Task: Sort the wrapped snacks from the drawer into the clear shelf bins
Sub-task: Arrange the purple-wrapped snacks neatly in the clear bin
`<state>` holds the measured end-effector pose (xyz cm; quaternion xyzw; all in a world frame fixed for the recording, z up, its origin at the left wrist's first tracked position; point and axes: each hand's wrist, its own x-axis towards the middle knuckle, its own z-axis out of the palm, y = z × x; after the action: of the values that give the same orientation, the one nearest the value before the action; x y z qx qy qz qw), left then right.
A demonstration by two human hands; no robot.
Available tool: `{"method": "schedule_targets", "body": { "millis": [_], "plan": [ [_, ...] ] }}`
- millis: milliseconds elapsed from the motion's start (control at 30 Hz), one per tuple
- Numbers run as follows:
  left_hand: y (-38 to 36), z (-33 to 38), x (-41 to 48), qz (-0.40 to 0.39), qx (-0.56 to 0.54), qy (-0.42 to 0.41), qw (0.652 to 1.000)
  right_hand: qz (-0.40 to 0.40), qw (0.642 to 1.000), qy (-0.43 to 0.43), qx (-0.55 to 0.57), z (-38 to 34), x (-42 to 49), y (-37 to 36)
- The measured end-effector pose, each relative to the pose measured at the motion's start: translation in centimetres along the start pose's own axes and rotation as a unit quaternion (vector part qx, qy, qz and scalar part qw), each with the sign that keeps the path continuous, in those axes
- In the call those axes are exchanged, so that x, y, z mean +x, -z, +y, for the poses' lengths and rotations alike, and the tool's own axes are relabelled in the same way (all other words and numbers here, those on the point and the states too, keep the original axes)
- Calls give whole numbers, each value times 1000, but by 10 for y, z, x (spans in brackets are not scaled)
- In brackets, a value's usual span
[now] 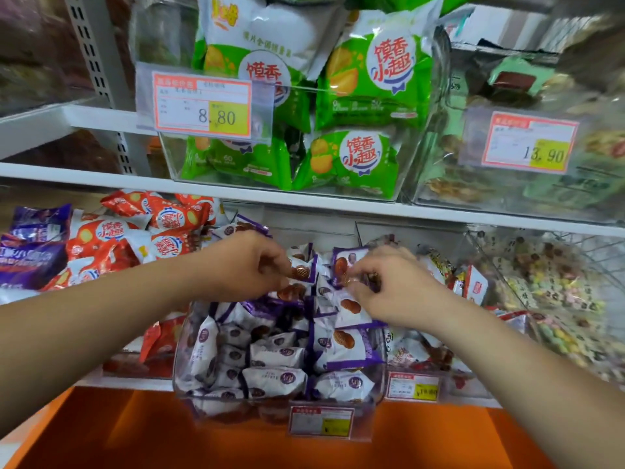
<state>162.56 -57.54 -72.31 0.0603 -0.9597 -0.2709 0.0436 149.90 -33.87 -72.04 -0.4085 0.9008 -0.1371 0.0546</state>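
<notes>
A clear shelf bin [181, 367] in the middle of the lower shelf is heaped with several purple-and-white wrapped snacks [274, 356]. Both my hands reach over its back half. My left hand [250, 264] pinches a purple-and-white snack packet [302, 271] between thumb and fingers. My right hand [394, 286] has its fingers closed on another purple-edged packet [345, 265] just above the pile. The two hands are a packet's width apart. The drawer is not in view.
Red snack bags [111, 233] and purple bags [30, 252] fill the bin to the left. Upper shelf bins hold green bags [375, 79] with price tags [203, 104]. Mixed candies [554, 299] sit at right. An orange ledge [169, 434] runs below the shelf.
</notes>
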Motion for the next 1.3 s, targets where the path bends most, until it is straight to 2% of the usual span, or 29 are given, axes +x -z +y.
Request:
{"method": "schedule_targets", "body": {
  "millis": [100,200,267,333,433,533,667,767,800,867,900,933,967,1000,1067,1200,1300],
  "plan": [
    [7,-17,-6,-41,88,-37,995,63,997,35,-33,-20,4,11],
    [12,-22,2,-49,104,-62,991,88,987,102,-84,-51,19,14],
    [6,-20,12,-53,111,-75,990,35,991,124,-23,-70,36,5],
    [-5,-19,21,-70,125,-73,987,-45,993,108,31,-76,53,-7],
    [-16,-27,27,-124,109,-59,984,-137,985,105,-4,-58,61,-25],
    [-7,-33,25,-174,147,-55,972,-151,969,159,-113,-36,56,-33],
    [7,-39,21,-232,177,-47,955,-154,964,184,-112,-28,60,-32],
    [15,-32,27,-242,209,-55,946,-152,967,174,-112,-30,62,-37],
    [17,-28,29,-220,201,-63,952,-149,970,165,-94,-30,62,-37],
    [19,-24,36,-95,181,-132,970,-121,981,148,-32,-27,63,-36],
    [17,-25,40,-28,173,-178,968,-94,986,136,16,-24,63,-35],
    [11,-28,45,7,174,-204,963,-60,989,114,78,-21,63,-35],
    [5,-31,49,8,186,-207,961,-26,985,85,146,-18,64,-35],
    [-3,-36,54,-22,204,-182,962,-4,975,57,213,-15,64,-36],
    [-15,-42,62,-84,231,-128,961,3,959,32,281,-12,66,-37],
    [-15,-44,68,-109,278,-101,949,9,960,38,278,-9,67,-38],
    [-12,-38,65,-136,306,-61,940,79,980,116,144,-7,61,-37]
  ]
}}
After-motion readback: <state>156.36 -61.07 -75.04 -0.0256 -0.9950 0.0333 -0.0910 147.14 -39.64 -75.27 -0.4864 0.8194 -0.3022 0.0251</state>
